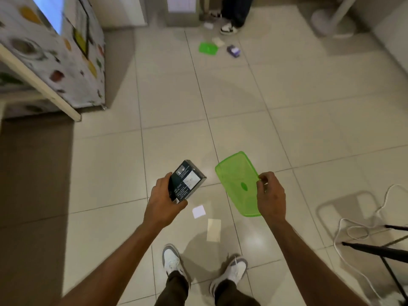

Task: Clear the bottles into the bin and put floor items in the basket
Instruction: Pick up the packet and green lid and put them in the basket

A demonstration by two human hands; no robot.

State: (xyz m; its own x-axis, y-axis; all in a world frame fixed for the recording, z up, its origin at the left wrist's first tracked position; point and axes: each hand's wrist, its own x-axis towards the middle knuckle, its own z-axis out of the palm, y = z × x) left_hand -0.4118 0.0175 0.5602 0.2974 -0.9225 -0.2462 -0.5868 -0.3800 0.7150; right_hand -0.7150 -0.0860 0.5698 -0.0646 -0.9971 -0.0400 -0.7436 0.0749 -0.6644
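My left hand (pixel 163 200) grips a dark box with a white label (pixel 187 181), held above the tiled floor. My right hand (pixel 271 196) pinches the edge of a translucent green plastic lid (pixel 237 177), tilted in the air. Two pale paper squares lie on the floor between my hands and my feet: a white one (pixel 199 211) and a cream one (pixel 214 229). Far ahead on the floor lie another green lid (pixel 208 48), a purple box (pixel 233 51) and a small pale packet (pixel 218 41). No bin, basket or bottles show.
A fridge under a patterned cover (pixel 72 62) stands at the left, beside a white table edge (pixel 39 80). Another person's legs and shoes (pixel 229 25) are at the far wall. A fan base (pixel 331 23) stands at the top right. White cable (pixel 364 224) and black tripod legs (pixel 379 250) lie right.
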